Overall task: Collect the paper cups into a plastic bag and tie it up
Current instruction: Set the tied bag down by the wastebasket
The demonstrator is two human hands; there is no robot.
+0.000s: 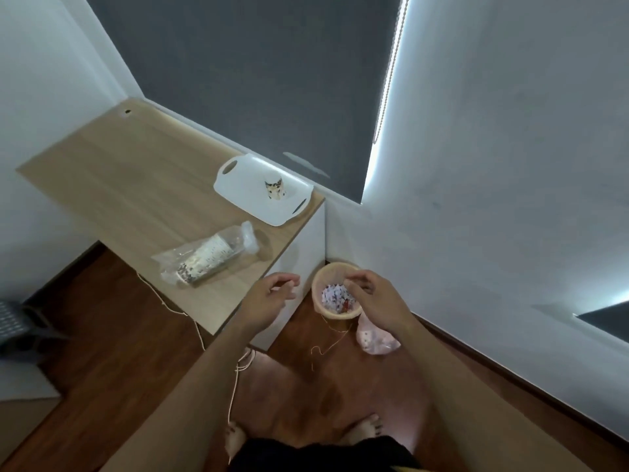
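A clear plastic bag (177,264) lies on its side on the wooden table (112,185), with a stack of speckled paper cups (206,258) inside it; its bunched neck points to the upper right. My left hand (272,296) hovers over the table's near right corner, fingers apart and empty. My right hand (371,298) hangs above a small beige bin (320,284) on the floor, fingers loosely curled, with nothing visible in them.
A white tray (235,185) with a small cat figure (275,188) stands at the table's far right. The bin holds crumpled patterned paper. A pink cloth (376,340) and loose string (235,383) lie on the wooden floor near my bare feet. Walls close in on the right.
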